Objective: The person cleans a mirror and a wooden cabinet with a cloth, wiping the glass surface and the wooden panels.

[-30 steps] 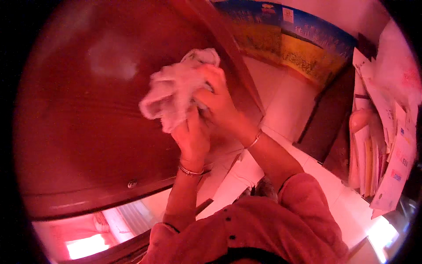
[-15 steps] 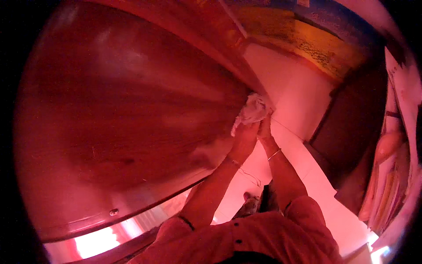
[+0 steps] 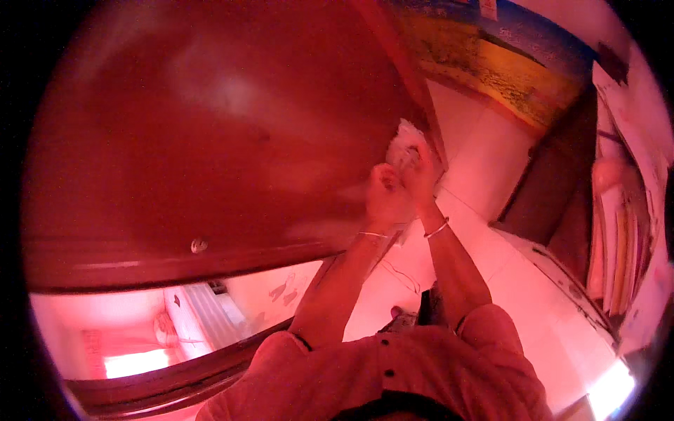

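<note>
Near the edge of a large, glossy wooden door (image 3: 210, 154), I hold a pale, crumpled cloth (image 3: 401, 144) in front of me. My right hand (image 3: 421, 179) closes on the cloth from its right side. Curled against its lower left edge is my left hand (image 3: 385, 193), fingers bent in and closed; the part of the cloth within its grip is mostly hidden. Both hands are close together, just off or against the door's surface; which of these cannot be told.
A small round metal fitting (image 3: 199, 245) sits low on the door. Past its edge, a bright room with a window (image 3: 137, 363) shows. Pale floor tiles (image 3: 477, 245) lie to the right. Farther right are a dark open compartment (image 3: 551, 175) and a stack of books or papers (image 3: 616, 259). A blue-and-yellow panel (image 3: 519, 70) stands behind.
The door has shifted in view, showing more of the room at lower left. My left hand has come out from under the cloth and curled; my right hand has moved up onto it.
</note>
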Tool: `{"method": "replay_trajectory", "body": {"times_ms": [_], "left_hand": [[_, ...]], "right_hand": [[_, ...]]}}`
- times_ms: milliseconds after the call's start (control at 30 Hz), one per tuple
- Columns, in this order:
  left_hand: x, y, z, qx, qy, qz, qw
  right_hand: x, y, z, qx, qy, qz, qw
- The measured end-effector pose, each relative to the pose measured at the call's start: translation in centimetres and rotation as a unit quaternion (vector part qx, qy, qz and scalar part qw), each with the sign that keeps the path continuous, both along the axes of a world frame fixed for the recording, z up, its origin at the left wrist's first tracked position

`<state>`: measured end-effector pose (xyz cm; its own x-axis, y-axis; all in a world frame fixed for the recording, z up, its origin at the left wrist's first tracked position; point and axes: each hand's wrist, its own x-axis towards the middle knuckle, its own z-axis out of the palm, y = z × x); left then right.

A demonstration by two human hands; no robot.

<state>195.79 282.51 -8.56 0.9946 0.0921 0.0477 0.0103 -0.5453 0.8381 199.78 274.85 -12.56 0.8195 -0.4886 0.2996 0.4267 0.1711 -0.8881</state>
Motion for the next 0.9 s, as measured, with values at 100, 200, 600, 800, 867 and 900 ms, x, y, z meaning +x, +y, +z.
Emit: {"method": "replay_trajectory", "body": {"times_ms": [100,200,600,800,867,900], "left_hand": [[-2.4,2.0,3.6,-0.064,-0.049,0.022,0.996],[-6.3,3.7,11.2,-0.127,-0.098,0.013,0.987],[-15.2,13.8,15.3,0.01,-0.309,0.065,0.949],[-13.0,13.5,-0.4,0.149,-0.184,-0.068,0.969],[-12.3,14.5,-6.3,-0.052,-0.078,-0.051,0.994],[-11.9,14.6,-7.3,-0.122,-0.041,-0.042,0.991]], "right_hand": [[-1.9,0.4,6.4,-0.147,-0.008,0.003,0.989],[-4.1,2.7,13.9,-0.177,-0.122,0.005,0.977],[-12.8,13.0,19.6,-0.221,-0.194,-0.001,0.956],[-13.3,12.6,0.0,-0.076,0.09,0.096,0.988],[-12.9,13.8,-5.8,0.042,0.125,0.125,0.983],[-12.6,13.9,-8.7,0.126,0.121,0.145,0.974]]}}
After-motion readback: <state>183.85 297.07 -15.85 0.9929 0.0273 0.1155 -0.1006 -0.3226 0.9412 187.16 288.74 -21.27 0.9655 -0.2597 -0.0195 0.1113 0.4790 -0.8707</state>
